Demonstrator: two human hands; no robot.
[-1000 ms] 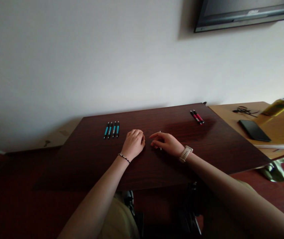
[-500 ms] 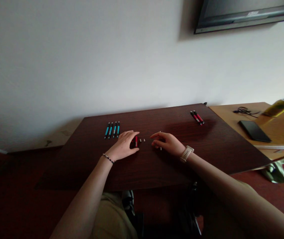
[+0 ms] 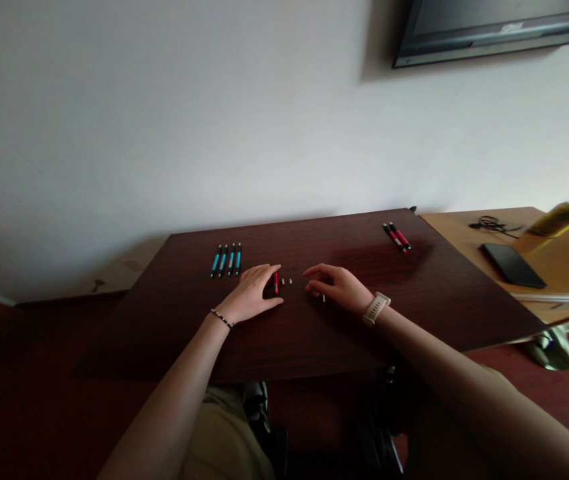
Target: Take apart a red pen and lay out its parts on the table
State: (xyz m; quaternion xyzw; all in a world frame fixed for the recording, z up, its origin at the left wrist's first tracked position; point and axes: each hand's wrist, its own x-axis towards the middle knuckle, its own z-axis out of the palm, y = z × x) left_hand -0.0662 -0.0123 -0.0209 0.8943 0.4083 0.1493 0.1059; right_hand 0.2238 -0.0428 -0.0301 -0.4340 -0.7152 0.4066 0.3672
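The red pen barrel (image 3: pixel 276 283) lay on the dark brown table (image 3: pixel 284 350), inside the curve of the person's left hand (image 3: pixel 250 293). That hand's thumb and index finger were spread wide, one to the near side of the barrel and one to the far side; whether any finger touched it could not be told. Two small pale pieces (image 3: pixel 283 281) lay just right of the barrel. Farther to its right, the right hand (image 3: pixel 340 288) was curled, index fingertip and thumb a little apart; a thin white rod (image 3: pixel 323 299) showed partly below it, and whether the hidden fingers gripped it could not be made out. Four blue-and-black pens (image 3: pixel 231 260) lay in a row left of the barrel and beyond it. Two red-and-black pens (image 3: pixel 400 236) lay well to its right, farther off.
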